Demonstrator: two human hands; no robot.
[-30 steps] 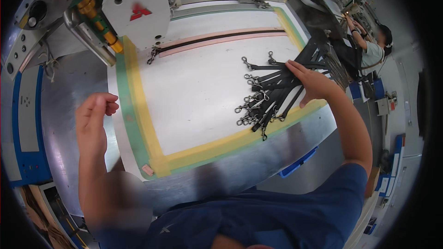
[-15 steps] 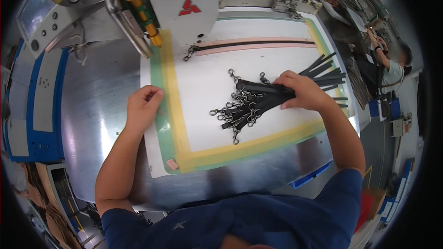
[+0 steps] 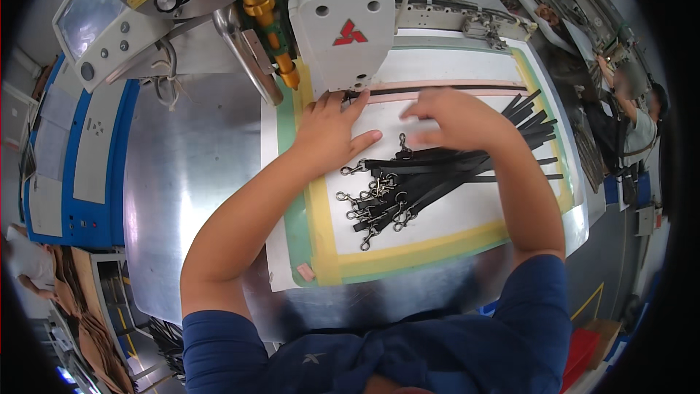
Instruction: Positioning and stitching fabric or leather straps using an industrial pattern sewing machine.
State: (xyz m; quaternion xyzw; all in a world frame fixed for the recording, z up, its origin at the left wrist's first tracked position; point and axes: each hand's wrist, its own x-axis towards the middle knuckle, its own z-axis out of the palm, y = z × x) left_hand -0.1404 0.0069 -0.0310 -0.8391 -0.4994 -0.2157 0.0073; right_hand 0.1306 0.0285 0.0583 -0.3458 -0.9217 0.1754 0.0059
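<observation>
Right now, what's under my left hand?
Yellow tape shows above and below your left hand, on the white board. The black strap reaches your fingertips; its left end is mostly covered. Anything directly beneath the hand is hidden.

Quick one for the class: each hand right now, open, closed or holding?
Left hand: open, fingers spread, fingertips at the left end of the pink-edged strap.
Right hand: blurred but open, near the black straps; contact unclear.

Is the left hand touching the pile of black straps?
Apart: the head view shows white surface between the left hand and the black straps with their clasps.
</observation>
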